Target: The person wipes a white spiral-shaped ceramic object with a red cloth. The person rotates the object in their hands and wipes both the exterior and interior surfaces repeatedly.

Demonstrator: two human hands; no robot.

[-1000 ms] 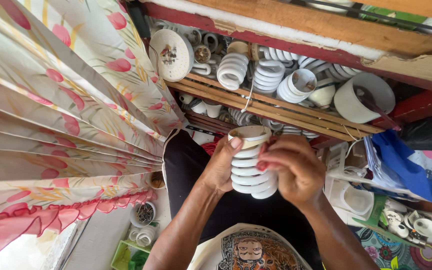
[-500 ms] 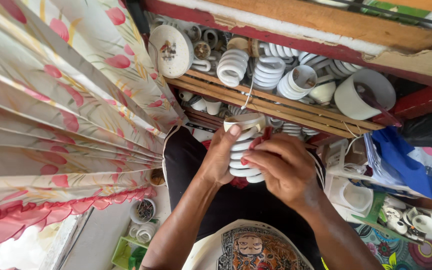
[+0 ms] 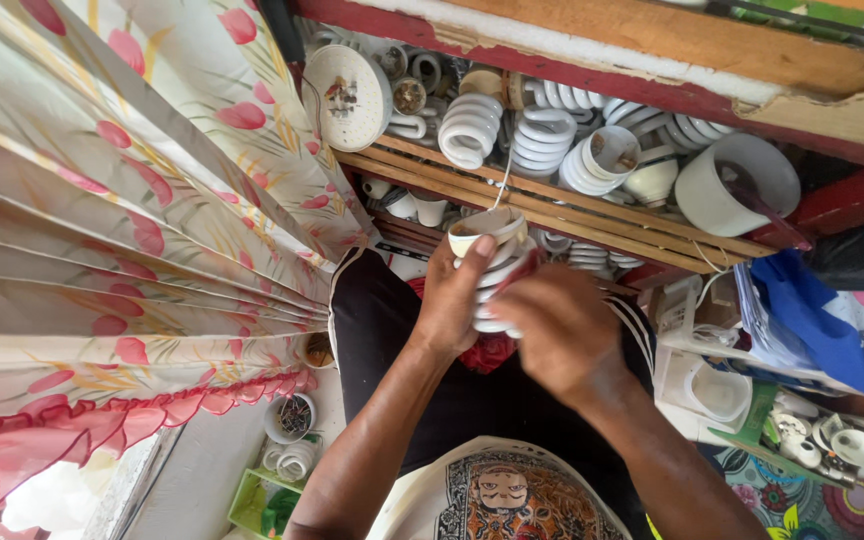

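Spiral bulb [image 3: 492, 275]: white coiled lamp, sitting at centre frame, being held up between both hands just below the wooden shelf rail.
Left hand [image 3: 452, 295]: wrapping around the bulb's base end, thumb pressing on the pale cap at the top; fingers are clenched on it.
Right hand [image 3: 562, 335]: covering the coil from five o'clock, fingers curling over the tube and gripping it too.
Shelf [image 3: 552, 205]: running from ten o'clock to three o'clock, packed with more spiral tubes [image 3: 542, 135], a round white disc [image 3: 350, 97] and a white cup-shaped housing [image 3: 722, 185].
Curtain [image 3: 122, 230]: flowered cloth filling the nine o'clock side.
Floor bits: a small pot of parts [image 3: 292, 417] and a green tray [image 3: 262, 500] lying at seven o'clock.
Progress: judging by the hold, the bulb is being worked at the joint between base and coil; base and tube are looking joined yet, so the handling seems midway, with the piece not yet set down or shelved.
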